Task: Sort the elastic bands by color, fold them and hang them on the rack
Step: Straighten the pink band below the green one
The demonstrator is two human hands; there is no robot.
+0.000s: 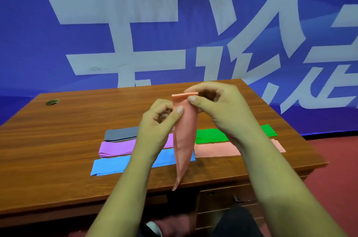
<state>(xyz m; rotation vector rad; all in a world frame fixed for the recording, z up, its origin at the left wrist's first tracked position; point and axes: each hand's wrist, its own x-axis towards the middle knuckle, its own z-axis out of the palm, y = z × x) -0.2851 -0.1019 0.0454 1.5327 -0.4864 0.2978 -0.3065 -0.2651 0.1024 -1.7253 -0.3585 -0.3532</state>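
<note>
Folding is under way: left hand [160, 118] and right hand [217, 105] pinch the salmon-pink flat elastic band [184, 139] hanging doubled; next, probably lay it on the matching pink pile [215, 149].

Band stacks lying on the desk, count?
5: grey stack far left, purple stack in front of it, blue stack nearest, green stack far right, pink stack just nearer. Each may hold several bands.

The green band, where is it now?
In the head view, the green band lies on the table, right side, just behind the flat pink band.
</note>
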